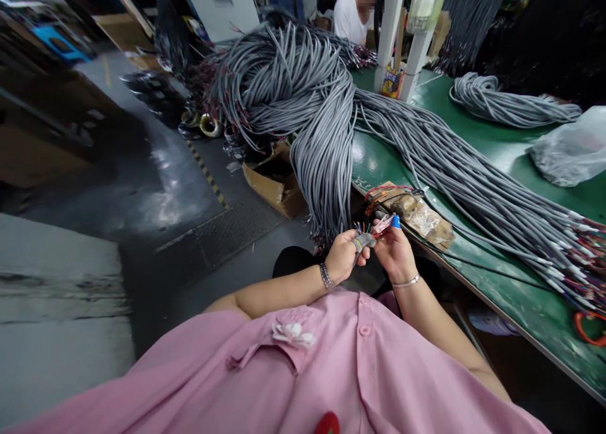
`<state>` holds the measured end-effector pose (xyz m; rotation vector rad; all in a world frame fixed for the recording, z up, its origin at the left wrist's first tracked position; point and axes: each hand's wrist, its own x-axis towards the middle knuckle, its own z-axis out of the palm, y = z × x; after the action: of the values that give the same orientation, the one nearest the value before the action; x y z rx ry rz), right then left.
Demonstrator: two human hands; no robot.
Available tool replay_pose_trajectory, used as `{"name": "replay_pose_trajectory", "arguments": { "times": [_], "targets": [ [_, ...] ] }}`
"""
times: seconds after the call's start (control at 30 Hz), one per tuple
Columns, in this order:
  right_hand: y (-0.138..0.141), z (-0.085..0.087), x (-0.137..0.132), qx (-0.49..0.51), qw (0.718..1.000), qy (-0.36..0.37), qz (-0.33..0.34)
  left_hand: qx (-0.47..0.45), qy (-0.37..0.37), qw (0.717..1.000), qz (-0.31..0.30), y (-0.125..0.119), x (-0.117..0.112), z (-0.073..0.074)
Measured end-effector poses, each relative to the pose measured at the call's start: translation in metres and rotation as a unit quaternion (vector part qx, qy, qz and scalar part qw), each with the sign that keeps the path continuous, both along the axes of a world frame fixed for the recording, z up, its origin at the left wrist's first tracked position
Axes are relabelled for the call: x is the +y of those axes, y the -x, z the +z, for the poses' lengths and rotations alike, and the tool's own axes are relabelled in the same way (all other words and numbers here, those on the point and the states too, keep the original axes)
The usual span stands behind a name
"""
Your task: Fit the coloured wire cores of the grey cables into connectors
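Presumably I handle wires (363,227) near frame centre: left hand (343,256) grips cable (363,241); right hand (396,252), cannot tell hold; next needs steady cable.

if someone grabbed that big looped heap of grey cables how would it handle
The heap of grey cables would probably flop rather than hold its shape, since its strands bend and hang down. It is likely heavy, being many cables thick. Its overlapping loops may snag on one another.
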<state>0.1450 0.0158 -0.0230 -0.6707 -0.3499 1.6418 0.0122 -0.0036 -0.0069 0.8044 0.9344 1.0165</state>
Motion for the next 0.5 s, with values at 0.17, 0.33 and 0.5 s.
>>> {"name": "replay_pose_trajectory", "arguments": {
  "times": [0.17,0.33,0.5],
  "targets": [
    [-0.007,-0.004,-0.004,-0.003,0.999,-0.003,0.048,0.017,-0.015,1.0,0.001,0.005,-0.005,0.002],
    [-0.021,-0.003,-0.01,-0.091,0.982,0.023,0.166,0.059,-0.047,0.997,-0.02,0.015,-0.011,0.002],
    [-0.029,0.006,-0.017,-0.215,0.954,-0.012,0.206,0.122,-0.088,0.986,-0.069,0.023,-0.015,-0.001]
  ]
}}
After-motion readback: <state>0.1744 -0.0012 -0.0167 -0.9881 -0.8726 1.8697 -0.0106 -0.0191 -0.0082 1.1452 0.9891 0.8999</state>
